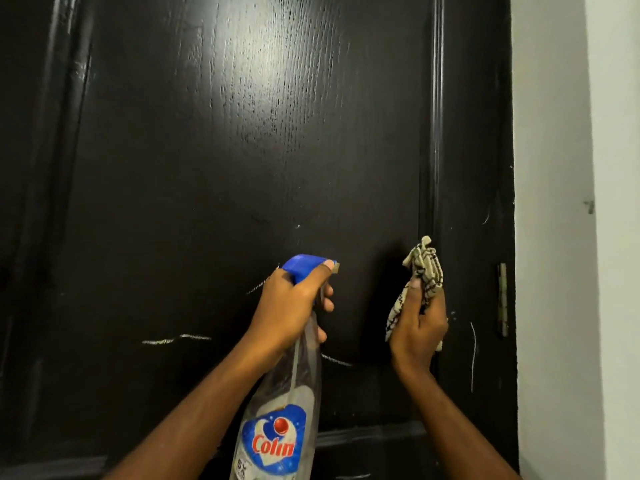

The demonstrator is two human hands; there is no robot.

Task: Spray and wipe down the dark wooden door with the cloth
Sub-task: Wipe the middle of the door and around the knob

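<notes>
Both hands are raised in front of the door, and each one has something in it. The left hand [294, 306] is curled round the neck of the spray bottle [277, 427]. One finger lies along the top of its blue head [301, 266] and the others wrap round the front, about where the trigger would be. The trigger itself is hidden behind them, so whether it is squeezed cannot be told. The bottle stands nearly upright with its nozzle turned toward the wood — a hold that looks chosen for spraying straight at the panel rather than for carrying.

The right hand [419, 327] grips the cloth [424, 268], a pale rag with dark lines. It is bunched in closed fingers, so a wad sticks up above the fingertips and a tail hangs below the palm. Held just beside the bottle and near the door, it seems ready to follow the spray. Whether it touches the wood cannot be told from this angle.

The dark wooden door [207, 150] fills nearly the whole view, close ahead of both hands. Chalky white marks [176, 340] streak its lower panel around the hands — likely what the cleaning is meant for. A metal fitting [502, 299] sits at the door's right edge, with a pale wall [554, 168] beyond.
</notes>
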